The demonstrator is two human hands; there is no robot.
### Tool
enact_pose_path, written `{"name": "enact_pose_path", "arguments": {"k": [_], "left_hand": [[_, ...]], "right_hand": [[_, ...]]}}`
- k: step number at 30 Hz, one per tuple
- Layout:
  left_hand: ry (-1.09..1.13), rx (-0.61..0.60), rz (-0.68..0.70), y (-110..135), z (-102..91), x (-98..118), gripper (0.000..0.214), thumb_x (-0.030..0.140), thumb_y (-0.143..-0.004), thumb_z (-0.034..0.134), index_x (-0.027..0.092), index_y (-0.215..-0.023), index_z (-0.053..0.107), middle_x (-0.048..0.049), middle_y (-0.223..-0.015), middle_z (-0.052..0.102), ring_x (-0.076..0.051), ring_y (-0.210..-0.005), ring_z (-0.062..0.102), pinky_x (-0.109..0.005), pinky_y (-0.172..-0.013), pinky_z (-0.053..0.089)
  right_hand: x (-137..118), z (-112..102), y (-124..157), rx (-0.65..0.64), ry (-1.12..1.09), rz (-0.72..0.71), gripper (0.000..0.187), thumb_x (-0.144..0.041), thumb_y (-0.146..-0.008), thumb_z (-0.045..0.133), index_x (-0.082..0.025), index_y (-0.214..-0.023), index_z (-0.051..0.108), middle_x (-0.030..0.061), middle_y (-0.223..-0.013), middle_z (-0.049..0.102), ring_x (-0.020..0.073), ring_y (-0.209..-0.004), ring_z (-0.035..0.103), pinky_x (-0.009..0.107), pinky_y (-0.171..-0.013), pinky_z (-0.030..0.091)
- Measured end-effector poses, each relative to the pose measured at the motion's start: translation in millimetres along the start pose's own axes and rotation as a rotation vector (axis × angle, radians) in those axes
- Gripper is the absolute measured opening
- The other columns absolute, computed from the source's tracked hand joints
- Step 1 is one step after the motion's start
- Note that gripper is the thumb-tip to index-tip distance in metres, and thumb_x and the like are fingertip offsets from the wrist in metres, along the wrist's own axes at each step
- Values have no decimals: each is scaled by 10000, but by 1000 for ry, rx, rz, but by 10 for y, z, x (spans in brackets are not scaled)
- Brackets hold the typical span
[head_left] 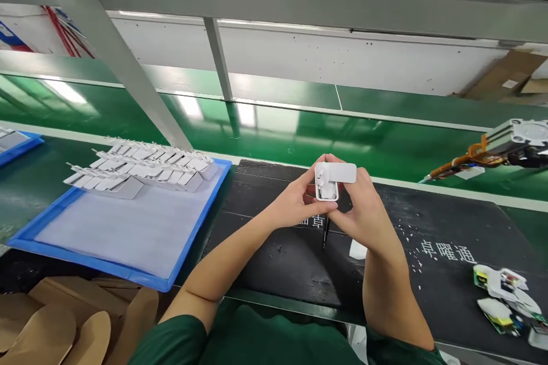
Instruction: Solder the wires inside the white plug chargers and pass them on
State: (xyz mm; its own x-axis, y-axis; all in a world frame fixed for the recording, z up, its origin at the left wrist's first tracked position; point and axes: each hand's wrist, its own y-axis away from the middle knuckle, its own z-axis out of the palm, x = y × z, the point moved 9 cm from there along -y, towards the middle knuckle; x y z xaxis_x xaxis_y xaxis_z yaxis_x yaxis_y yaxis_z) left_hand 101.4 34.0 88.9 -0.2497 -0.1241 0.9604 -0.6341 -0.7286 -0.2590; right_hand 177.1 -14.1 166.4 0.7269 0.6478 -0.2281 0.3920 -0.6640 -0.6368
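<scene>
In front of me, both hands hold a small white charger housing (318,188) with its open side facing me. White parts show inside it, and a flat white tab (343,173) sticks out to the right. My left hand (293,202) is closed around the housing's left side, thumb along its lower edge. From the right, my right hand (363,214) closes on the housing and tab; some of its fingers are hidden behind. A thin black pointed tool (326,232), perhaps tweezers, hangs below the hands; which hand keeps it I cannot tell.
Left stands a blue-rimmed tray (205,211) with rows of white flat parts (141,165). A black mat (274,262) covers the bench, bearing a white piece (358,250) and circuit boards (499,316). An orange-tipped tool (454,168) juts in from the right; cardboard pieces (64,319) lie lower left.
</scene>
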Motion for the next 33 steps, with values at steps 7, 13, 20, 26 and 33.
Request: {"name": "enact_pose_path", "arguments": {"k": [7, 13, 20, 26, 33], "left_hand": [[-170, -65, 103, -117, 28, 150, 901, 559, -813, 735, 329, -1568, 301, -121, -1491, 527, -317, -1281, 595, -422, -1011, 545], [-142, 199, 197, -100, -278, 124, 1046, 782, -718, 674, 323, -1563, 261, -154, -1495, 486, -315, -1337, 526, -394, -975, 536], [-169, 338, 120, -4, -420, 155, 792, 641, -779, 729, 283, -1432, 457, -89, -1210, 653, -195, -1019, 659, -297, -832, 547], [-280, 341, 238, 25, -528, 379, 492, 400, -820, 777, 263, -1265, 620, -86, -1294, 656, -174, -1031, 664, -281, -834, 579], [-409, 459, 314, 48, -684, 438, 421, 392, -873, 720, 251, -1263, 646, -74, -1212, 720, -187, -1066, 700, -307, -893, 593]], "right_hand": [[92, -206, 26, 156, 104, 9, 547, -252, -853, 661, -279, -1369, 482, 88, -1213, 653, 267, -1077, 592, 461, -903, 516], [170, -166, 75, 320, 341, 81, 597, -148, -817, 661, -350, -1351, 489, 81, -1138, 534, 245, -1049, 564, 414, -835, 526], [141, -15, 54, 341, 405, 49, 645, -109, -801, 656, -361, -1371, 489, 79, -1158, 497, 251, -1078, 552, 434, -895, 496], [165, 32, 13, 281, 272, 88, 682, -165, -786, 699, -350, -1403, 474, 79, -1133, 537, 251, -1040, 581, 427, -855, 524], [81, 2, -3, 308, 180, 96, 719, -303, -746, 772, -301, -1404, 485, 73, -1060, 560, 240, -947, 606, 400, -765, 546]]}}
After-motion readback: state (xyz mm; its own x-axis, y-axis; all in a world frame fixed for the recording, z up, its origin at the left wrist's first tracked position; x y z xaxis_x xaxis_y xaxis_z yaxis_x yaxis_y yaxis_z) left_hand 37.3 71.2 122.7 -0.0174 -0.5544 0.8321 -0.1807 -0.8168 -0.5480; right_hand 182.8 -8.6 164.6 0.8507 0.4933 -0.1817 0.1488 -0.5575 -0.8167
